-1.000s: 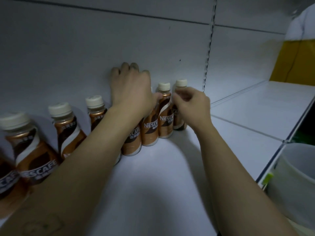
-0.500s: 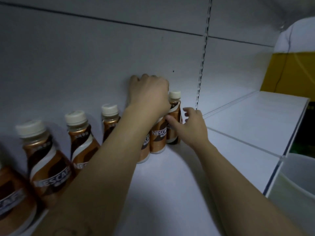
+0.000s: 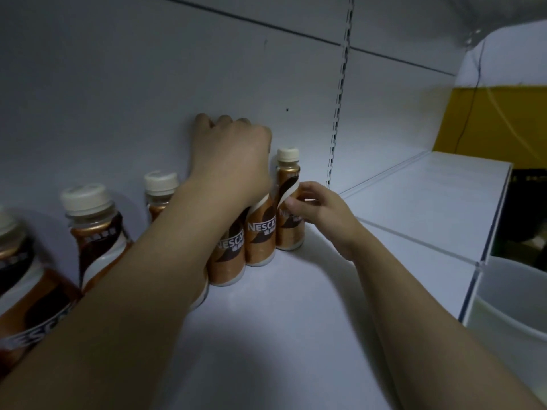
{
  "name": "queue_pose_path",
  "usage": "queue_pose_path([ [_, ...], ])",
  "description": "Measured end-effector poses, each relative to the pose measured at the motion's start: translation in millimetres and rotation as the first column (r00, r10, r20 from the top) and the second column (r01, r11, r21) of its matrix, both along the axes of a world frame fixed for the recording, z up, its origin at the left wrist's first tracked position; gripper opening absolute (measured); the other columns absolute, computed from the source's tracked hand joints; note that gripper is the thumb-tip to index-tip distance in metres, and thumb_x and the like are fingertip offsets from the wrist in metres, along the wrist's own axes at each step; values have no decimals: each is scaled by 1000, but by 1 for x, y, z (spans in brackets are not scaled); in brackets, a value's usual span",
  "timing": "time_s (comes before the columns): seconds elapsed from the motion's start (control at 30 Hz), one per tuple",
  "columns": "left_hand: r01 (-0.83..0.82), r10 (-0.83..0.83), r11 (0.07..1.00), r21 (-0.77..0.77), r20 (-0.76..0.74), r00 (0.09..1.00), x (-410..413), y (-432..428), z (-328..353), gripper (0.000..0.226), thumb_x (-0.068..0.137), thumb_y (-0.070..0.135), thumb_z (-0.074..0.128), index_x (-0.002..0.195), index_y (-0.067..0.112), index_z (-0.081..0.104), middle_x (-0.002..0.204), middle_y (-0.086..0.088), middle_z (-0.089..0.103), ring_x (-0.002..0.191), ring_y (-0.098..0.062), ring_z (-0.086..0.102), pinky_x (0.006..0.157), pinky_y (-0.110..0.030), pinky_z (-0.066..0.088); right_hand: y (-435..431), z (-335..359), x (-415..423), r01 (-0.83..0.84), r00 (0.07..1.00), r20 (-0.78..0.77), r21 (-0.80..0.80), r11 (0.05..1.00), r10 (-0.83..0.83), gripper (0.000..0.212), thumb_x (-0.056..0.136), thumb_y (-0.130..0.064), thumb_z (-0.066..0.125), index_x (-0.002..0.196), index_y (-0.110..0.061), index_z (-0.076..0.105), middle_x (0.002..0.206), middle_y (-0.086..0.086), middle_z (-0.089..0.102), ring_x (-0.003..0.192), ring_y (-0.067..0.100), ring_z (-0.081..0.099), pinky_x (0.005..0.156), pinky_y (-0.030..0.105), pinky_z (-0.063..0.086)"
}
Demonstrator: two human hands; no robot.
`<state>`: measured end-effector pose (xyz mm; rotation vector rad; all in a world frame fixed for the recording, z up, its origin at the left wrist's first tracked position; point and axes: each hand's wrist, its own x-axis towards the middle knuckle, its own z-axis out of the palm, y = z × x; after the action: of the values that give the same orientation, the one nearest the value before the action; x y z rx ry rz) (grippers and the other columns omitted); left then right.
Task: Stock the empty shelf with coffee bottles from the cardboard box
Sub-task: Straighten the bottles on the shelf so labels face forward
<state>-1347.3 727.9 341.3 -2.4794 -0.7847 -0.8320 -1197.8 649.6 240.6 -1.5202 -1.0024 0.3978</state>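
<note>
Shelf (image 3: 266, 335): white, flat, dimly lit; white back panel (image 3: 148, 84) behind it with a slotted upright strip (image 3: 337, 119).

Coffee bottles: a row of brown-and-white labelled bottles with cream caps, standing upright along the back panel, running from the lower left edge toward the upright strip. Nearest bottle (image 3: 26, 291) is partly cut off by the frame; next bottle (image 3: 94, 232) and third bottle (image 3: 159, 190) stand behind the left forearm. Two further bottles (image 3: 228, 255) and (image 3: 260, 238) show their "NESCA" lettering under the left hand. End bottle (image 3: 288, 202) stands last in the row, just beside its neighbour, cap fully visible.

Left hand (image 3: 233, 161): laid over the tops of the bottles in the middle of the row, fingers curled downward against the back panel; whether they clasp a cap cannot be told.

Right hand (image 3: 319, 211): at the side of the end bottle, fingertips (image 3: 291, 202) touching its label, fingers loosely bent, not wrapped around it.

Neighbouring shelf (image 3: 429, 202): white, to the right. White bucket (image 3: 515, 306): lower right, beyond the shelf edge. Yellow panel (image 3: 497, 119): upper right.
</note>
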Motion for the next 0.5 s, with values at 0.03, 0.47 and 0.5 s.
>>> queue_pose_path([
  [0.03, 4, -4, 1000, 1, 4, 1000, 0, 0, 0, 27, 78, 37, 65, 101, 23, 60, 94, -7, 60, 94, -30, 52, 85, -43, 31, 0, -2, -1, 33, 998, 53, -23, 999, -32, 29, 82, -34, 71, 107, -21, 66, 103, -1, 69, 95, 17, 67, 83, 34, 54],
  [0.47, 5, -6, 1000, 10, 13, 1000, 1, 1, -1, 28, 75, 33, 67, 100, 22, 60, 96, -8, 61, 95, -31, 53, 85, -43, 31, 5, -12, -9, 72, 997, 17, 23, 997, -72, 26, 92, -25, 60, 116, -17, 67, 106, 7, 70, 97, 25, 68, 93, 49, 53],
  [0.5, 6, -7, 1000, 10, 15, 1000, 1, 0, -2, 28, 75, 33, 67, 100, 22, 61, 96, -8, 61, 95, -31, 53, 85, -42, 31, 5, -12, -10, 67, 998, 9, 29, 997, -68, 26, 92, -25, 60, 117, -16, 66, 106, 8, 70, 98, 25, 68, 94, 49, 53],
])
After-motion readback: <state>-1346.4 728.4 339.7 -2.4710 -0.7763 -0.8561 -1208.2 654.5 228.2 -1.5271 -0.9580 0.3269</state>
